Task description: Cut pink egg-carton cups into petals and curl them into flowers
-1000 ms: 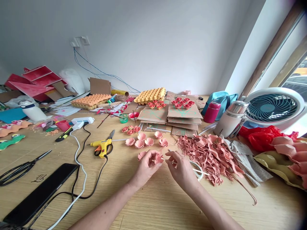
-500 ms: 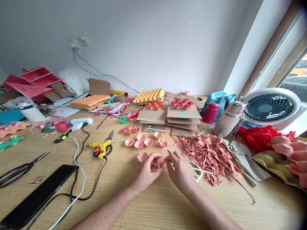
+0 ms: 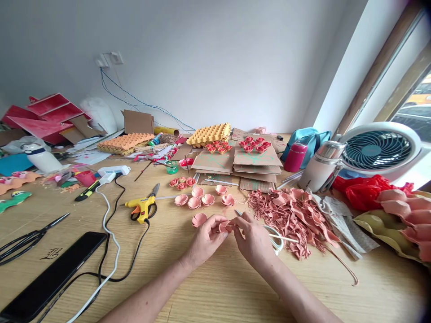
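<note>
My left hand (image 3: pixel 209 235) is closed around a small pink egg-carton flower cup (image 3: pixel 223 226), holding it by its side. Opposite it, my right hand (image 3: pixel 251 235) has its thumb and finger at the cup's edge. Scissors (image 3: pixel 277 242) with pale loop handles sit in that same hand; a blade tip pokes out above the fingers, and the rest is covered. Just beyond my left hand lies a finished-looking pink cup (image 3: pixel 200 219). Several more pink flower cups (image 3: pixel 208 199) stand on the table ahead, with smaller red-edged flowers (image 3: pixel 182 185) behind them.
Pink carton scraps (image 3: pixel 289 215) are heaped right of my hands. A yellow glue gun (image 3: pixel 143 207), cables, black scissors (image 3: pixel 42 231) and a black tablet-like slab (image 3: pixel 55 278) lie left. Cardboard sheets (image 3: pixel 257 158) bearing red flowers stand behind; a thermos (image 3: pixel 321 166) and fan (image 3: pixel 377 150) are at right.
My fingers have shifted slightly on the flower cup, and it appears a little turned between them. The view has moved very slightly; the things on the table look unchanged.
</note>
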{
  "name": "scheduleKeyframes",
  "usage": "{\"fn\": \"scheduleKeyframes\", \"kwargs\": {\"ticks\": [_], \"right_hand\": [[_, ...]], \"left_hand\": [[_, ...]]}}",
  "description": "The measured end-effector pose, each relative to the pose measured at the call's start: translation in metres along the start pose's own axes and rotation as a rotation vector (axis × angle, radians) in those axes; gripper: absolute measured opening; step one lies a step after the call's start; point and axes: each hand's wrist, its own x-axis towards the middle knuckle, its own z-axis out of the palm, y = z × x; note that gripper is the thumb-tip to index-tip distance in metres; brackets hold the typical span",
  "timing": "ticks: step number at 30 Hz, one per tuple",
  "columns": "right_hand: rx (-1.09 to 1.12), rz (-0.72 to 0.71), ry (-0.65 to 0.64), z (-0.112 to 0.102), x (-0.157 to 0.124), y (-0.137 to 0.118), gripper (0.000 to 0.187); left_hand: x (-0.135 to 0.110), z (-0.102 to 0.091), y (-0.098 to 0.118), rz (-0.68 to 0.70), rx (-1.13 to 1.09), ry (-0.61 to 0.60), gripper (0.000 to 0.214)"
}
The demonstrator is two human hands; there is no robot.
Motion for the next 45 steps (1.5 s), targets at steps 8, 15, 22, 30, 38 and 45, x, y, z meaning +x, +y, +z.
{"fn": "scheduleKeyframes", "kwargs": {"ticks": [8, 15, 22, 30, 38, 45], "right_hand": [[-0.096, -0.076, 0.045, 0.002, -0.001, -0.001, 0.017], [-0.193, -0.177, 0.065, 0.003, -0.002, -0.001, 0.021], [-0.038, -0.048, 0.043, 0.0, 0.0, -0.002, 0.017], [-0.042, -0.074, 0.028, 0.004, -0.001, -0.002, 0.016], [-0.155, -0.195, 0.054, 0.004, -0.002, 0.0, 0.022], [-0.082, -0.127, 0.05, 0.003, 0.0, 0.002, 0.018]], "left_hand": [[-0.001, -0.001, 0.008, -0.054, -0.065, -0.01, 0.029], [-0.001, 0.0, 0.012, -0.089, -0.117, 0.022, 0.03], [0.001, 0.002, 0.006, -0.038, -0.118, 0.036, 0.026], [0.001, -0.001, 0.01, -0.071, -0.135, 0.003, 0.025], [0.0, 0.002, 0.018, -0.136, -0.131, 0.046, 0.029], [0.001, 0.004, 0.013, -0.086, -0.126, 0.062, 0.026]]}}
